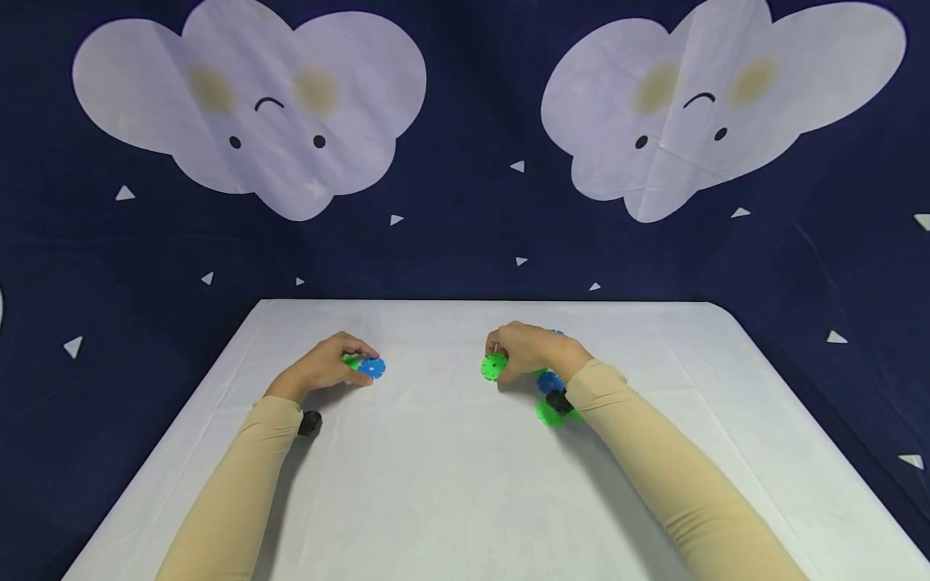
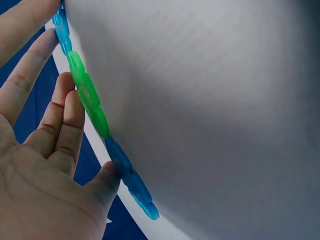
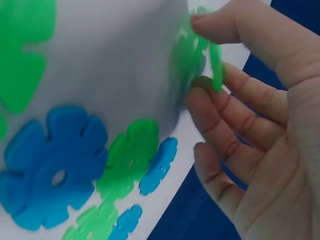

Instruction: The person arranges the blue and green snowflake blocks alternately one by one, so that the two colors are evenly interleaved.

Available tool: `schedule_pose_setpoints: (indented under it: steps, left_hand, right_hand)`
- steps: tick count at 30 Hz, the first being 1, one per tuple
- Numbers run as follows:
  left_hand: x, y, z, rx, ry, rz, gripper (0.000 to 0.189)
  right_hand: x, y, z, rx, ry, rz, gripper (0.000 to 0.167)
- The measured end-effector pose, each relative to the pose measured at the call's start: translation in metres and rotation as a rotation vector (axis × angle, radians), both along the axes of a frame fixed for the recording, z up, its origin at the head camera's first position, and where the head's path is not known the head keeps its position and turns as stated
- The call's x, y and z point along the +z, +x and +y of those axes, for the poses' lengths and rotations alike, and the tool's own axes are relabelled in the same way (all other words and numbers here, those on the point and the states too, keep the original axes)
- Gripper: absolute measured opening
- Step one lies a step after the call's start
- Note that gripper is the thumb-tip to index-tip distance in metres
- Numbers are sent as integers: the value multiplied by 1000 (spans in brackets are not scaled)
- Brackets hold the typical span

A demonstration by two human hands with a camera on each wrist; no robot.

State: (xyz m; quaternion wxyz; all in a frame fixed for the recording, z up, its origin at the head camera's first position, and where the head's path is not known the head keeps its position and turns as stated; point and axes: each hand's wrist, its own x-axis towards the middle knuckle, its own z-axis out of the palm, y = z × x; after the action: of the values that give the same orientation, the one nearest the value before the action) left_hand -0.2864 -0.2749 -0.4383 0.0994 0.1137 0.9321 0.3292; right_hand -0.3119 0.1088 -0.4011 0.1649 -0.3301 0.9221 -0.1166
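My left hand (image 1: 330, 363) is low over the left of the table, thumb and forefinger at the rim of a blue notched building disc (image 1: 372, 368). A green notched disc (image 2: 90, 97) and another blue one (image 2: 131, 172) line up beside it under the other fingers. Right of centre, my right hand (image 1: 530, 347) pinches a green notched disc (image 1: 495, 367) between thumb and fingers. In the right wrist view this green disc (image 3: 216, 67) appears edge-on, close to another green disc (image 3: 192, 55).
Beneath my right wrist lie several more discs, among them a blue disc (image 3: 55, 167) and a green disc (image 3: 132, 155). They rest on a white-covered table (image 1: 421, 484). Behind its far edge hangs a dark blue cloth (image 1: 465, 242) with clouds.
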Motion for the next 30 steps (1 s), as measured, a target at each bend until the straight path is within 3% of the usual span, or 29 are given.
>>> schedule_pose_setpoints:
  steps: [9, 30]
  left_hand:
    - [-3, 1, 0, -5, 18, -11, 48]
    - [-4, -4, -4, 7, 19, -11, 48]
  right_hand:
    - [-2, -6, -26, 0, -87, -16, 46]
    - [-14, -11, -105, 13, -109, -18, 49]
